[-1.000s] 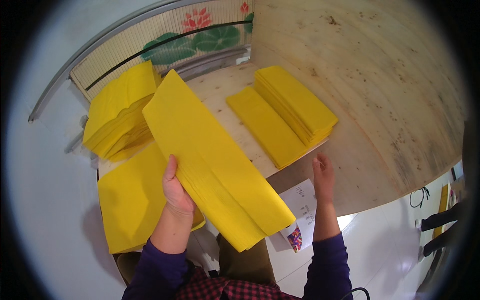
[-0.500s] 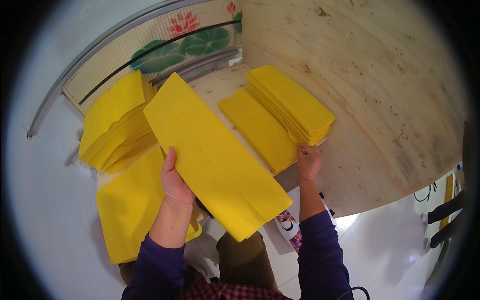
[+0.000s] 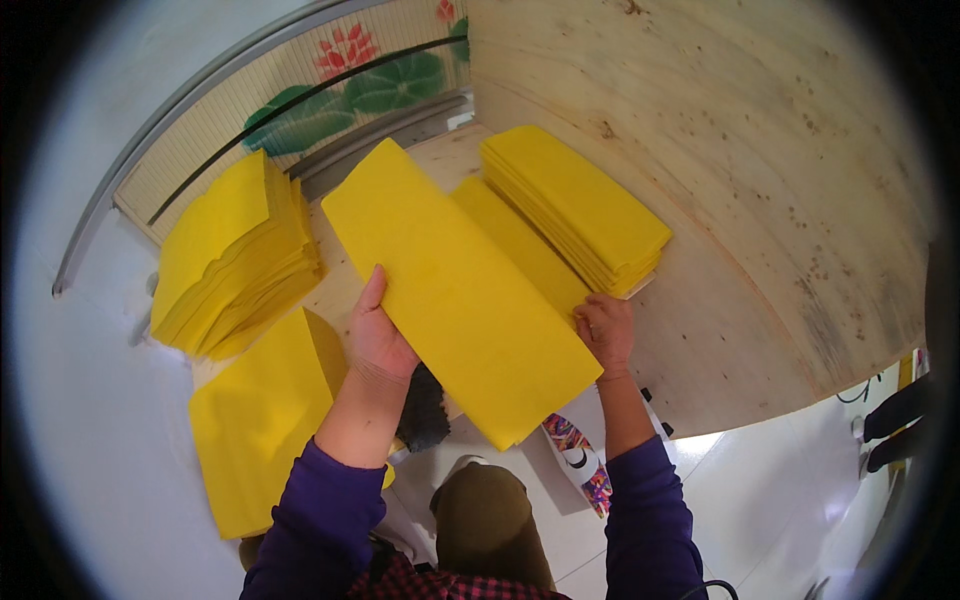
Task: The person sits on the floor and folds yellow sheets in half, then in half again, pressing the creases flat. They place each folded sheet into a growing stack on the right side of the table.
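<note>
My left hand point(image 3: 385, 335) grips a long folded piece of yellow cloth point(image 3: 460, 290) by its left edge, thumb on top and the other fingers hidden beneath. The cloth is held tilted above the wooden table. My right hand point(image 3: 608, 335) is closed, with fingers curled at the near end of a flat yellow cloth strip point(image 3: 530, 235) lying on the table; what is between the fingertips does not show. This strip is partly covered by the held piece. Right beside it lies a neat stack of folded yellow cloths point(image 3: 575, 200).
A taller stack of yellow cloth point(image 3: 230, 250) stands at the left, against a slatted screen with painted flowers point(image 3: 350, 85). Nearer lies a large loose yellow cloth point(image 3: 265, 430). A wooden panel point(image 3: 720, 150) rises at the right. A dark object point(image 3: 425, 410) shows below my left wrist.
The held yellow cloth has moved to the right and covers more of the flat strip. My left hand went right and up with it; my right hand shifted slightly left and nearer.
</note>
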Demonstrator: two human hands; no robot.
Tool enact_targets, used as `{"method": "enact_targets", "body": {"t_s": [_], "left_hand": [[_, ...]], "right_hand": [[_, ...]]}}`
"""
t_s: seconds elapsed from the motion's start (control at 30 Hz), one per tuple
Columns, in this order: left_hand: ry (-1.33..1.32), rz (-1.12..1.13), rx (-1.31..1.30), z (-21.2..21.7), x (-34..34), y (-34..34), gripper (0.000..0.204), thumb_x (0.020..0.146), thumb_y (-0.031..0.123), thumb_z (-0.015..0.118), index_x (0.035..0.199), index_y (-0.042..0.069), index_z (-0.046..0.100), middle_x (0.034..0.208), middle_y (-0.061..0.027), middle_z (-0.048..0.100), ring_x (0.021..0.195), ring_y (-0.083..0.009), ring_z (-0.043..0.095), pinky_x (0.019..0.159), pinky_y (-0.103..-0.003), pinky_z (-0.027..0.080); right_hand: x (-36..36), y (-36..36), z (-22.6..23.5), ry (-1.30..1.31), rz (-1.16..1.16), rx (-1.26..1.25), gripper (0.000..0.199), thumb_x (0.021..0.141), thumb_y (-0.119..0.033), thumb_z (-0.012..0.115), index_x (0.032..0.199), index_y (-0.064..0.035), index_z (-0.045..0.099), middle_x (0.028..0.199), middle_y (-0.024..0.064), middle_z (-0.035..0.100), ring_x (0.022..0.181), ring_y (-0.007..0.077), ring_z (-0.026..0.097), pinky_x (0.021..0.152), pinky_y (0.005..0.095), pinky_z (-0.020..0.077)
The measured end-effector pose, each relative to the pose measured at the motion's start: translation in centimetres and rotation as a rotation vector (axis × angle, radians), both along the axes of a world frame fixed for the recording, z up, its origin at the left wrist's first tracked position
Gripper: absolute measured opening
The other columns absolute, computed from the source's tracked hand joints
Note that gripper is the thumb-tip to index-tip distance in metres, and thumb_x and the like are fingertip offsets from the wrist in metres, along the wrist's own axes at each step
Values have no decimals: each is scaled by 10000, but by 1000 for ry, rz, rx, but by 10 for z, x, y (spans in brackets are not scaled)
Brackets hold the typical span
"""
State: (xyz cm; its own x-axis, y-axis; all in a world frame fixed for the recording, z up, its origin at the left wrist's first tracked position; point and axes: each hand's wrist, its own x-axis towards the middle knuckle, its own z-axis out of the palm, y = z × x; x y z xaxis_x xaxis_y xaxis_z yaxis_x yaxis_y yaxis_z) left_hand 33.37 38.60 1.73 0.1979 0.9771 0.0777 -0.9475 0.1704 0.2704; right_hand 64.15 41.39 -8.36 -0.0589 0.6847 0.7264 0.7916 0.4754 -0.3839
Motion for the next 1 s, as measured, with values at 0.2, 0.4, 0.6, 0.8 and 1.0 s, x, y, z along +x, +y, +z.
{"method": "enact_targets", "body": {"t_s": [0.2, 0.4, 0.6, 0.8, 1.0], "left_hand": [[80, 48, -104, -10, 23, 31, 458, 1006, 329, 429, 1354, 33, 464, 1353, -153, 533, 1225, -348, 515, 1052, -481, 400], [229, 70, -148, -25, 51, 77, 467, 1018, 337, 408, 1367, 28, 433, 1352, -144, 523, 1218, -327, 517, 1042, -468, 414], [299, 35, -187, -51, 66, 129, 451, 1016, 327, 425, 1359, 35, 438, 1342, -133, 528, 1216, -310, 518, 1036, -463, 419], [398, 24, -327, -70, 73, 154, 449, 1010, 316, 434, 1356, 31, 446, 1360, -137, 519, 1238, -317, 505, 1055, -463, 407], [396, 9, -373, -78, 71, 156, 419, 1009, 277, 440, 1344, 26, 450, 1353, -146, 521, 1232, -327, 507, 1065, -480, 398]], "right_hand": [[7, 5, -2, -9, 116, -14, 213, 670, -23, 713, 860, -108, 670, 960, 43, 671, 923, 294, 592, 823, 395, 481], [5, 1, -5, -66, 56, -74, 292, 669, -3, 695, 945, -93, 673, 982, 59, 667, 963, 307, 584, 841, 409, 483], [1, -7, -8, -43, 21, -115, 317, 708, 28, 652, 1017, -45, 658, 1022, 115, 650, 1028, 350, 560, 882, 424, 473], [-3, -13, -11, 14, 33, -127, 207, 767, 51, 610, 967, 13, 646, 1006, 171, 645, 996, 381, 560, 885, 433, 462], [-9, -20, -12, 105, 21, -116, 168, 794, 43, 604, 957, 23, 641, 1011, 178, 644, 995, 379, 560, 894, 424, 455]]}}
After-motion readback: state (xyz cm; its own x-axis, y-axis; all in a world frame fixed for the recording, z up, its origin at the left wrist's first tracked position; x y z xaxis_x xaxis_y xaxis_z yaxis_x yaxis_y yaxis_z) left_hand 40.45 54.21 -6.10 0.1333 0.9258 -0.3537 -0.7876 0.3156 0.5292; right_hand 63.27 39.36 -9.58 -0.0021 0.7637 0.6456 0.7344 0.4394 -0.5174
